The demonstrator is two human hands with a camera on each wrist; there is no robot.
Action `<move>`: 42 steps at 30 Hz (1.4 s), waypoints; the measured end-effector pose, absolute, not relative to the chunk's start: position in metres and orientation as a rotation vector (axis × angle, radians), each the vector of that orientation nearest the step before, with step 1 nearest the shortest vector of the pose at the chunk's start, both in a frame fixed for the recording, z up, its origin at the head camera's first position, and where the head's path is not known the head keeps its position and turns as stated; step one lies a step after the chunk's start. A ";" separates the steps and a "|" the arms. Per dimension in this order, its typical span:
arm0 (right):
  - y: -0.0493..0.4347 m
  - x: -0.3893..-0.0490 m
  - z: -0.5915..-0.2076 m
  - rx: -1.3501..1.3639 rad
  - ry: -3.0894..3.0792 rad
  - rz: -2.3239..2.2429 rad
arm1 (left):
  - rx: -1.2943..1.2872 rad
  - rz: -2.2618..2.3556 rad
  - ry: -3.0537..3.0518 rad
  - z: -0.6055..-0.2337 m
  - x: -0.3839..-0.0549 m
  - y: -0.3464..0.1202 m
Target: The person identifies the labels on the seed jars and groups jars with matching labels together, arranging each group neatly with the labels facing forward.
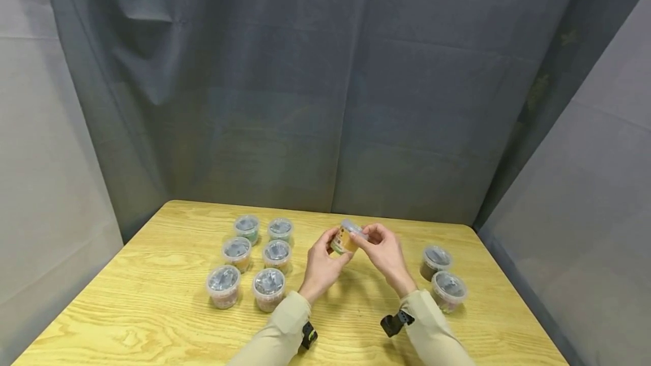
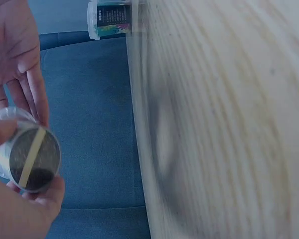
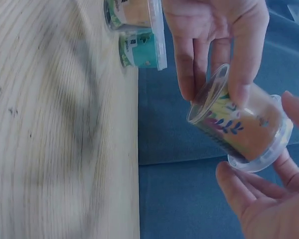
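Observation:
Above the middle of the table, my left hand point(image 1: 324, 265) grips a small clear plastic tub point(image 1: 343, 241), tilted, with orange contents and a printed label. In the right wrist view its thumb and fingers wrap the tub's wall near the base. My right hand point(image 1: 385, 252) has its thumb and fingers at the translucent lid point(image 3: 263, 160), holding its rim from both sides. The left wrist view shows the tub's round base point(image 2: 35, 159) with a pale strip across it; the right hand's palm and extended fingers appear behind.
On the left of the wooden table point(image 1: 147, 275) stand several lidded tubs in two columns, among them a green one point(image 1: 246, 229) at the back. Two more, a dark tub point(image 1: 435, 261) and a lighter tub point(image 1: 448, 291), stand right of my right hand. A grey curtain point(image 1: 264, 100) hangs behind.

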State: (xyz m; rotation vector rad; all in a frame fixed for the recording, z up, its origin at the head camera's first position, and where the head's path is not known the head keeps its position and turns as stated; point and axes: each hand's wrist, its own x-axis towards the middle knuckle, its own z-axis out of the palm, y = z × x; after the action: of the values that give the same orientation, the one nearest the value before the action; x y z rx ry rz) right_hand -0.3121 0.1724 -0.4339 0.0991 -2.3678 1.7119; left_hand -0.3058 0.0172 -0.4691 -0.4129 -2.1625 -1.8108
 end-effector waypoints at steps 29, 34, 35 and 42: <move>0.159 -0.320 -0.454 0.232 -2.375 1.788 | -0.265 -1.575 -2.302 -0.479 -0.299 0.009; 0.163 -0.326 -0.462 0.450 -2.433 1.653 | -0.299 -1.652 -2.352 -0.479 -0.297 0.003; 0.165 -0.328 -0.463 0.492 -2.444 1.634 | -0.306 -1.659 -2.359 -0.479 -0.296 0.002; 0.174 -0.335 -0.469 0.690 -2.534 1.620 | -0.342 -1.615 -2.427 -0.477 -0.293 -0.001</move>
State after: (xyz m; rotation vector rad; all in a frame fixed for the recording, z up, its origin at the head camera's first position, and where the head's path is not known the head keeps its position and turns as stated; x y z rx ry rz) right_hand -0.3346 0.1738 -0.4692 0.6898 -2.5342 1.6200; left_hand -0.2931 -0.0008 -0.4771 -0.3419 -2.4265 -1.6154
